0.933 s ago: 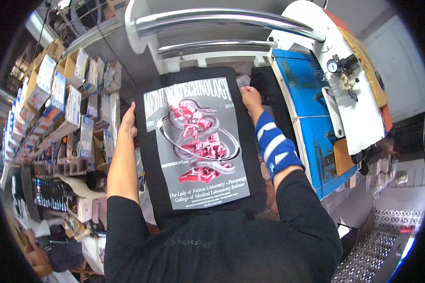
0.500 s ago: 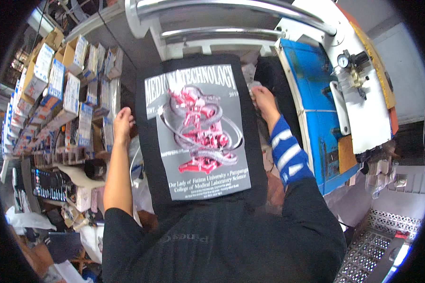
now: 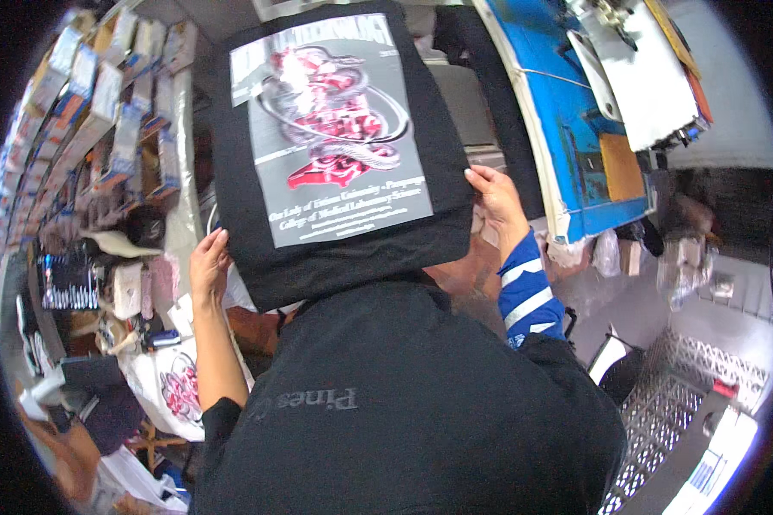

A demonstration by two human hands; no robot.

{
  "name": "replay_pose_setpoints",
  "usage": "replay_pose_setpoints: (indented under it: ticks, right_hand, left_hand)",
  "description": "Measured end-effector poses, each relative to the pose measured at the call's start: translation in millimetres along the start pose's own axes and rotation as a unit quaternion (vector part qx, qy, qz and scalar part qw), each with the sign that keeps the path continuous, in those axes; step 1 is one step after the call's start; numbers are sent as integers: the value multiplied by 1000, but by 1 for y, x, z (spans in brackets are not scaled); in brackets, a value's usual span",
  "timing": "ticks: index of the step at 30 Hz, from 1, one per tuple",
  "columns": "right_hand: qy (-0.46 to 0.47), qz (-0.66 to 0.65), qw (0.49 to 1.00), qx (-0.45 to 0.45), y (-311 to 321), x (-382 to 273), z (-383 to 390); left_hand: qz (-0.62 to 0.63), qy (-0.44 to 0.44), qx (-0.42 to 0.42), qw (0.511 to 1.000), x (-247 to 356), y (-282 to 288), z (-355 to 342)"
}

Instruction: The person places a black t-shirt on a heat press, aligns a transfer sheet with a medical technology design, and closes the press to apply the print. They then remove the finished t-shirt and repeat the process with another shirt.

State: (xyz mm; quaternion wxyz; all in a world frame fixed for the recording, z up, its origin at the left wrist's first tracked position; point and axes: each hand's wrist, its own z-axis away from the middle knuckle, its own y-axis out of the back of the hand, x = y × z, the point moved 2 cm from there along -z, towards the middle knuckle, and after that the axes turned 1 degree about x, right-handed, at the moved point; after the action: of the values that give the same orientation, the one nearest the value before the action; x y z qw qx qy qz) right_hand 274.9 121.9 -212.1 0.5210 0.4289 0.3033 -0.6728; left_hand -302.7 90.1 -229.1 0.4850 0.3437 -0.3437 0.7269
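Note:
A black T-shirt (image 3: 318, 270) lies spread in front of me. On it sits a large grey rectangular print (image 3: 270, 180) with a red and silver mechanical picture and white lettering. My left hand (image 3: 208, 268) is closed, pinching the shirt's lower left edge between thumb and fingers. On the other side my right hand (image 3: 500, 204), below a blue sleeve with white stripes, pinches the lower right edge. The lower hem looks slightly raised toward me. What lies under the shirt is hidden.
A blue panel (image 3: 550, 112) with a white edge stands close on the right, beside a white machine part (image 3: 648, 99). Rows of upright cardboard boxes (image 3: 103, 99) line the left. A white bag with a red print (image 3: 167, 390) sits lower left; a perforated grey rack (image 3: 661, 429) lower right.
The view has shifted, putting the shirt higher in the picture. Both hands have come to the shirt's lower corners and gripped the cloth; before, the left hand was apart from its side.

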Motion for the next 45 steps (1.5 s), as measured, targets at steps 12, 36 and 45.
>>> replay_pose_setpoints:
  ticks: [12,36,45]
  right_hand:
    - [398,330,826,224,3,-98,80]
    - [289,601,633,393,247,-195,27]
    - [326,615,601,393,164,-193,59]
  left_hand:
    - [-434,-466,115,762,28,-70,51]
    - [-445,-571,61,687,-17,-113,53]
    - [-443,-589,74,672,-15,-116,55]
